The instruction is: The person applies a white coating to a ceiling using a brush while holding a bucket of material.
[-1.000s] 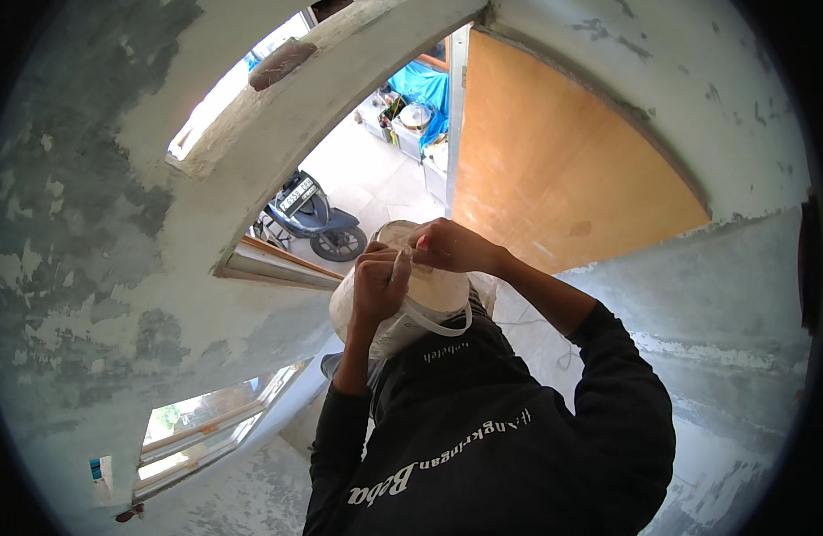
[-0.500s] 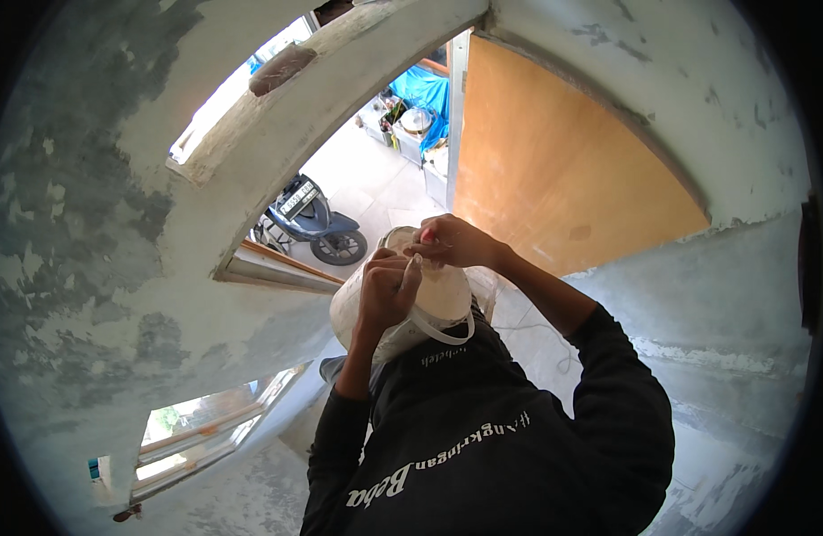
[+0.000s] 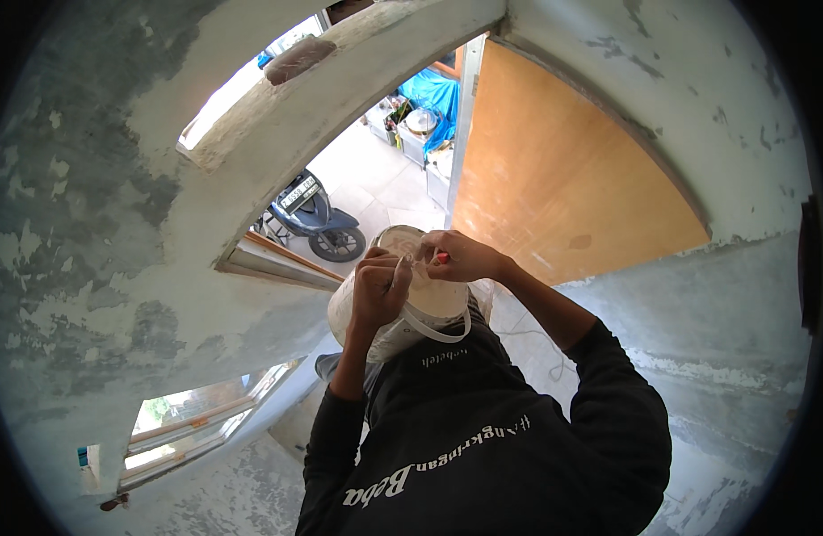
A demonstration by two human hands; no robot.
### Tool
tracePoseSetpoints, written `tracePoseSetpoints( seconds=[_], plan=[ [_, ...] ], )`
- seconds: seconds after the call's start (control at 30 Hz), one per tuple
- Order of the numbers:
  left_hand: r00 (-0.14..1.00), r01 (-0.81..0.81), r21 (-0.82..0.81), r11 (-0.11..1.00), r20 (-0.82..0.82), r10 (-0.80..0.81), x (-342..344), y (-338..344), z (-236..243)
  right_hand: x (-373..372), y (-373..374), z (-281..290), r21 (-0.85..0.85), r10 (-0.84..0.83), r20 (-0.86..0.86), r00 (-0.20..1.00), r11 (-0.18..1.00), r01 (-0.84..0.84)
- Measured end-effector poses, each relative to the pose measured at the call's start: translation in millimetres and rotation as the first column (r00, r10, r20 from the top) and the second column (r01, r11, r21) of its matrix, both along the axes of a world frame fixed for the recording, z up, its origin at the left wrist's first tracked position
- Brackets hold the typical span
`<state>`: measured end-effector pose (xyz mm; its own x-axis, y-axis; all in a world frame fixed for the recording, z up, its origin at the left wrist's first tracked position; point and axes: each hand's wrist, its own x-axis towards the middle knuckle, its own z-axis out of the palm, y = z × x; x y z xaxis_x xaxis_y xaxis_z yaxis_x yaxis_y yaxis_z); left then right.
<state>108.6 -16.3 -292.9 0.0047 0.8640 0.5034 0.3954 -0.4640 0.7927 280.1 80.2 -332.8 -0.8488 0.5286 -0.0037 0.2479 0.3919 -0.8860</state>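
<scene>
A whitish bucket (image 3: 344, 314) stands in front of my body, its white carrying handle (image 3: 436, 333) hanging down on the near side. Over the bucket's top my two hands meet, fingertips close together. My left hand (image 3: 381, 284) is closed, thumb pressed against the curled fingers; what it pinches, if anything, is too small to make out. Closed in a grip, my right hand (image 3: 463, 256) holds a small thing with a red end (image 3: 443, 257). The rest of that thing is hidden by the fingers.
An orange-brown door (image 3: 572, 161) stands to the right of a doorway. Beyond it are a parked motor scooter (image 3: 313, 214), grey bins (image 3: 413, 145) and a blue tarp (image 3: 432, 96). Patchy plastered walls (image 3: 99, 214) surround me; a window (image 3: 188, 420) is at lower left. A cable (image 3: 545, 338) lies on the floor.
My right hand has shifted slightly right and down, and its red-ended thing has turned. More of the bucket's far top shows. The left hand has lowered a little; the view has moved slightly.
</scene>
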Motion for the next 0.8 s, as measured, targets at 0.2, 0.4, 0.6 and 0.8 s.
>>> tracePoseSetpoints(
  seconds=[0.2, 0.4, 0.6, 0.8],
  plan=[
    [0.999, 0.004, -0.025, 1.000, 0.040, -0.002, -2, 0, -2, -4, 0, -11, 0.060, -0.020, -0.022, 1.000, 0.998, 0.021],
    [1.000, -0.006, -0.045, 0.999, 0.018, 0.006, 2, -1, -1, -6, 3, -12, -0.011, 0.012, 0.024, 1.000, 1.000, -0.012],
    [0.999, -0.034, 0.000, 0.999, 0.007, 0.034, -5, -5, 2, 2, -5, 4, -0.246, -0.077, -0.010, 0.997, 0.967, 0.072],
    [0.997, -0.065, 0.020, 0.998, -0.034, 0.066, -16, -10, 15, 4, -4, 13, -0.398, -0.302, -0.179, 0.936, 0.893, 0.212]
  ],
)
